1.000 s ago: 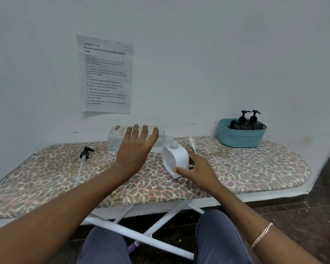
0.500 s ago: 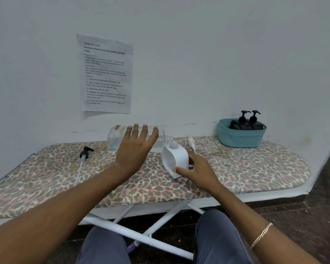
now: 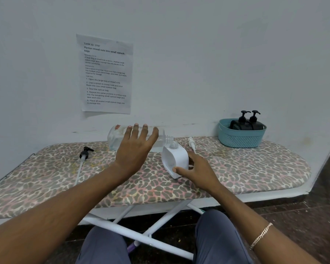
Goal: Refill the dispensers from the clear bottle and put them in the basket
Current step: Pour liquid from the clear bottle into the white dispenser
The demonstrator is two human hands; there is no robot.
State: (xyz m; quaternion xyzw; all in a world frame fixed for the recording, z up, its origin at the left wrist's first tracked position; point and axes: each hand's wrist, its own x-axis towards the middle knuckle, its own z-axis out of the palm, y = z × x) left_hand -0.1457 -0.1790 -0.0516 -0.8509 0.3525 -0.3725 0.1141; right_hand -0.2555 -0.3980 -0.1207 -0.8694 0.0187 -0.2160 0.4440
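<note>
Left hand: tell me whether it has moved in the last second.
No. The left hand still hovers open before the clear bottle, same place against the wall notice.

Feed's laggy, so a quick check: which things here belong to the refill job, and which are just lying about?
Job: clear bottle, white dispenser, white pump, basket, black dispensers.
Lying about: black pump, wall sheet, ironing board.

The left hand (image 3: 135, 149) covers the clear bottle's (image 3: 114, 138) middle; the white dispenser (image 3: 176, 159) hides, seemingly, the right hand's (image 3: 197, 171) fingertips.
</note>
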